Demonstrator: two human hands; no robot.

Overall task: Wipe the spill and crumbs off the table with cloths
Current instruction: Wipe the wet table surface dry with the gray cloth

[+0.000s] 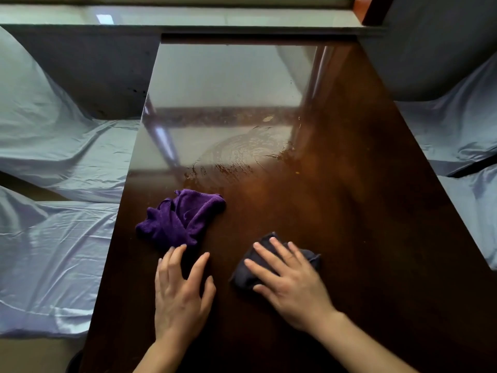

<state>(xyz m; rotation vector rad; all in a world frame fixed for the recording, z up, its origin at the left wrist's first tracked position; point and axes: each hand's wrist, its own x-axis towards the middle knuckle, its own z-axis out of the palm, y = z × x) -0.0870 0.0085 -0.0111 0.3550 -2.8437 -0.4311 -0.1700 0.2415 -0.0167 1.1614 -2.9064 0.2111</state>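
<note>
A crumpled purple cloth [181, 218] lies on the dark glossy wooden table [349, 211]. My left hand [180, 292] rests flat just behind it, fingers spread, fingertips touching the cloth's near edge. My right hand [290, 281] presses flat on a dark grey cloth [243, 278], fingers spread over it. A wet smeared spill [242, 154] with circular wipe marks glistens farther up the table. A pale crumb [267, 119] lies beyond it, and a small yellow crumb [297, 173] sits at its right.
Seats draped in pale blue fabric flank the table on the left [53, 157] and right [462, 130]. A window ledge [215, 20] runs along the table's far end.
</note>
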